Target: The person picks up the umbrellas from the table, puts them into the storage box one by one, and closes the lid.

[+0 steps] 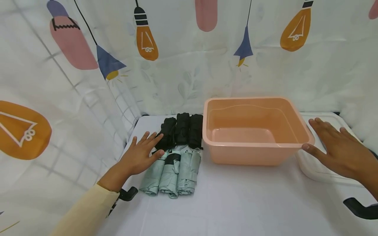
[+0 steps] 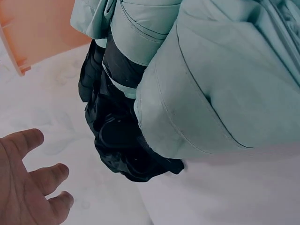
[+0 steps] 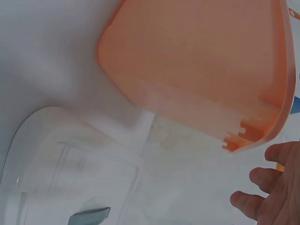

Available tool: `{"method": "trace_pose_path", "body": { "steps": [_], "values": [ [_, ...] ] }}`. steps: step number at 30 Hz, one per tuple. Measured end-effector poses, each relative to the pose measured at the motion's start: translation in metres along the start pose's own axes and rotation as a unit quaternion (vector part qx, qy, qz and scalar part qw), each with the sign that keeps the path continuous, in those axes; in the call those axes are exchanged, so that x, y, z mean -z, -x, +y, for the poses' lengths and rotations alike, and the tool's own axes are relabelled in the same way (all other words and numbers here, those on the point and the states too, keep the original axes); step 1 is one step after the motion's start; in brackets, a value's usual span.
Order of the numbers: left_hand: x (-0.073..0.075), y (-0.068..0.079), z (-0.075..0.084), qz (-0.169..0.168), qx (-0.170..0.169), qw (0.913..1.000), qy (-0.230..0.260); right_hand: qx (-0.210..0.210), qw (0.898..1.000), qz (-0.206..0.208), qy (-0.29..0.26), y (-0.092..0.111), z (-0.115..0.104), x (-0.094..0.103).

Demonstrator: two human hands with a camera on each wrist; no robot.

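Observation:
Three pale green rolled cloth bundles (image 1: 168, 175) lie side by side on the white-covered table, with three black rolled bundles (image 1: 183, 131) behind them. My left hand (image 1: 140, 155) hovers at their left side, fingers spread and holding nothing. In the left wrist view, a green bundle (image 2: 211, 93) looms close, and the black ones (image 2: 117, 136) show beyond it. A peach plastic tub (image 1: 245, 154) stands to the right of the bundles; its visible inside is bare. My right hand (image 1: 339, 150) is by the tub's right corner, fingers extended; whether the thumb touches the rim I cannot tell.
A translucent white lid (image 1: 325, 173) lies flat right of the tub, partly under my right hand in the head view. Behind the table hangs a curtain (image 1: 189, 72) printed with lamps and bulbs. Dark curved pieces (image 1: 128, 194) show near both wrists.

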State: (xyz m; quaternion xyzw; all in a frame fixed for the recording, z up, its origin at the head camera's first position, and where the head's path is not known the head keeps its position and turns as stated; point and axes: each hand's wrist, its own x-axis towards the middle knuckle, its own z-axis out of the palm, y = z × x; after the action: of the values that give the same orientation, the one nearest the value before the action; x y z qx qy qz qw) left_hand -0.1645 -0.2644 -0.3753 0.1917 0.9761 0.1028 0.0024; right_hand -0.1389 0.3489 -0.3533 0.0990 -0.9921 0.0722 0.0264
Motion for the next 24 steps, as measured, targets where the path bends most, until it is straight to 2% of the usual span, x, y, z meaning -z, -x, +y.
{"method": "trace_pose_path", "body": {
  "steps": [4,13,18,24],
  "values": [
    [-0.0013,0.0004,-0.0013,-0.002,0.007,1.0,0.003,-0.004,1.0,-0.002,-0.007,0.001,0.0003,-0.0028],
    [-0.0053,0.0017,-0.0044,-0.01,0.019,0.9997,0.015,0.016,0.999,0.024,-0.018,0.0017,0.0007,-0.0093],
    [-0.0057,0.0021,-0.005,-0.015,0.029,0.9992,0.023,0.0,0.999,0.009,-0.034,0.0012,-0.0009,-0.0084],
    [-0.0057,0.0018,-0.0055,-0.042,0.075,0.9954,0.043,-0.019,0.999,-0.02,-0.032,-0.0002,-0.0016,-0.0052]
  ]
}}
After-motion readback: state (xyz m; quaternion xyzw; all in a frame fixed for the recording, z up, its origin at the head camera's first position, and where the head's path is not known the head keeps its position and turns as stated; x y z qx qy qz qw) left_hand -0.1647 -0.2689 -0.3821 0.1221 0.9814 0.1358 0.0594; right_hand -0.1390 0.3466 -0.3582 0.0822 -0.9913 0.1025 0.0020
